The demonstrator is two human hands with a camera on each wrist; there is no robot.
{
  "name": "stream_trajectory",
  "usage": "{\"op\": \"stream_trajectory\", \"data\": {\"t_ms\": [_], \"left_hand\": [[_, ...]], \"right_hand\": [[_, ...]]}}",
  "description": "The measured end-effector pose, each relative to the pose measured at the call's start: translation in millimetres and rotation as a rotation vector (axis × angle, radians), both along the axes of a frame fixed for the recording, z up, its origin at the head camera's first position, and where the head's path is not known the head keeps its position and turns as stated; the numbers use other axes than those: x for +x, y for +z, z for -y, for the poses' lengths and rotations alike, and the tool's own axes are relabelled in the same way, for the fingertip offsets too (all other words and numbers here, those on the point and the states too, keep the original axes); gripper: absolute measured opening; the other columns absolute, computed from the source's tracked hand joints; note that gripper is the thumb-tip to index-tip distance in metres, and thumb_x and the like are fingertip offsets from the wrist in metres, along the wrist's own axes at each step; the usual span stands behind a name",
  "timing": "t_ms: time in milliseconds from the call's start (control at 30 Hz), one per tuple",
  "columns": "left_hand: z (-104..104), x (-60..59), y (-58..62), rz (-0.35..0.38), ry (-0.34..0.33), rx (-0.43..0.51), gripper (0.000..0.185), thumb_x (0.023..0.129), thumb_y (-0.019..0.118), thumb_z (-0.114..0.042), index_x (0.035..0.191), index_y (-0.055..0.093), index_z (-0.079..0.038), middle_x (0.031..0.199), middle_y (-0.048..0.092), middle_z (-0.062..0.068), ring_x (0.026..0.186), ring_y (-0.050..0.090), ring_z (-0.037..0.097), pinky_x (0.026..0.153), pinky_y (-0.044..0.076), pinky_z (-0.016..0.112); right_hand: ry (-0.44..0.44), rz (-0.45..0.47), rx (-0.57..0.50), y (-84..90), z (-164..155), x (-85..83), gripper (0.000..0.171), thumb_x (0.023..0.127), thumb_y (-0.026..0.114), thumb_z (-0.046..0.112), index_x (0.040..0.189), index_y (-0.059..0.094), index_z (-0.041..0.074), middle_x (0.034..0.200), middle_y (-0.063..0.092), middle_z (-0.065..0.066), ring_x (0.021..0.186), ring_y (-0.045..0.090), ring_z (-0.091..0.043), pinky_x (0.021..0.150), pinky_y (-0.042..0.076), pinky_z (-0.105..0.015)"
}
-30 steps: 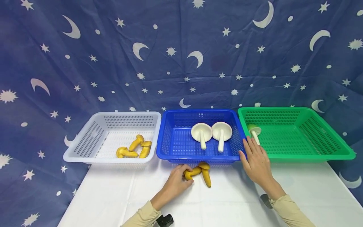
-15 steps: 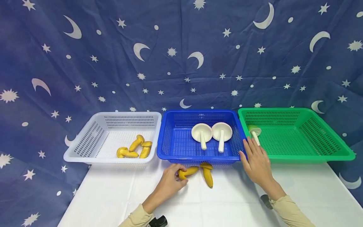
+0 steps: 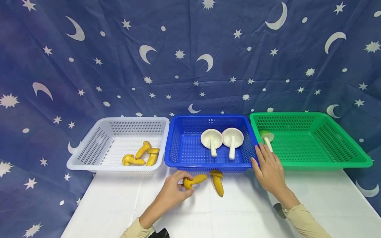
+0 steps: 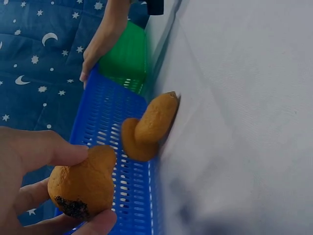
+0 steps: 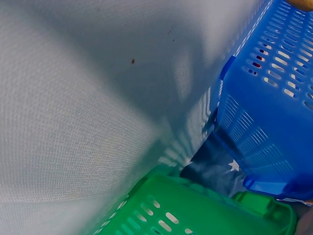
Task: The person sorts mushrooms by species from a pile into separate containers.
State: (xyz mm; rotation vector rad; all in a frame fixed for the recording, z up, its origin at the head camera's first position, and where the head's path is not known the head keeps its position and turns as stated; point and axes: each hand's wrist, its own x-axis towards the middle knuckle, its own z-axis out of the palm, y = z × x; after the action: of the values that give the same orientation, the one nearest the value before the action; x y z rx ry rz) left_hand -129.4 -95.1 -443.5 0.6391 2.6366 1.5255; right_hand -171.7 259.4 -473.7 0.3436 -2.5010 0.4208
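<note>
A yellow mushroom [image 3: 191, 180] is pinched by the left hand [image 3: 171, 192], just in front of the blue basket [image 3: 181, 155]. A second yellow mushroom [image 3: 217, 183] is left on the desk [image 3: 238, 211] beside it. The basket's front right corner is touched by the right hand [image 3: 269, 172], fingers straight.

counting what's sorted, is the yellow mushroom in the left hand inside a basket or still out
Out. The left hand pinches the yellow mushroom over the white table, in front of the blue basket.
</note>
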Motion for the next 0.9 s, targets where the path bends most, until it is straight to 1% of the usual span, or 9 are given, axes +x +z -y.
{"op": "stream_trajectory", "data": {"t_ms": [100,333,533,733,900], "left_hand": [[2,1.7,6.0,0.011,-0.005,0.021,0.028,0.074,0.076,-0.003,0.1,0.064,-0.007,0.101,0.059,0.001,0.091,0.057,0.018,0.076,0.054,0.019],[10,3.9,17.7,0.003,0.01,0.018,0.03,0.074,0.076,-0.002,0.1,0.064,-0.008,0.101,0.058,0.0,0.091,0.057,0.018,0.078,0.054,0.022],[16,6.2,27.0,-0.027,0.05,0.009,0.029,0.074,0.076,-0.003,0.1,0.064,-0.01,0.105,0.06,-0.001,0.092,0.058,0.016,0.077,0.054,0.022],[22,6.6,36.9,-0.045,0.087,0.023,0.031,0.073,0.077,-0.001,0.099,0.065,-0.011,0.105,0.06,-0.001,0.092,0.058,0.015,0.076,0.055,0.023],[29,4.5,43.3,-0.062,0.124,0.011,0.032,0.072,0.078,0.001,0.098,0.066,-0.013,0.108,0.061,0.0,0.098,0.058,0.015,0.077,0.054,0.02]], "right_hand": [[0.001,0.004,0.0,0.3,0,-0.5,0.053,0.097,0.046,0.03,0.137,0.044,-0.005,0.144,0.037,-0.024,0.136,0.028,-0.037,0.103,0.028,-0.061],[-0.002,0.003,0.003,0.3,0,-0.9,0.054,0.097,0.046,0.031,0.137,0.044,-0.005,0.144,0.038,-0.024,0.136,0.029,-0.037,0.102,0.029,-0.061],[-0.004,0.015,0.001,0.2,0,-0.9,0.053,0.098,0.045,0.031,0.138,0.044,-0.004,0.144,0.037,-0.023,0.137,0.027,-0.036,0.104,0.028,-0.06],[-0.002,0.017,-0.001,-0.1,0,-1.1,0.053,0.098,0.044,0.031,0.138,0.043,-0.004,0.145,0.037,-0.023,0.137,0.027,-0.036,0.104,0.027,-0.06],[-0.005,0.016,-0.001,-0.9,0,-1.1,0.054,0.098,0.045,0.031,0.138,0.043,-0.004,0.145,0.037,-0.023,0.137,0.027,-0.037,0.103,0.028,-0.061]]}}
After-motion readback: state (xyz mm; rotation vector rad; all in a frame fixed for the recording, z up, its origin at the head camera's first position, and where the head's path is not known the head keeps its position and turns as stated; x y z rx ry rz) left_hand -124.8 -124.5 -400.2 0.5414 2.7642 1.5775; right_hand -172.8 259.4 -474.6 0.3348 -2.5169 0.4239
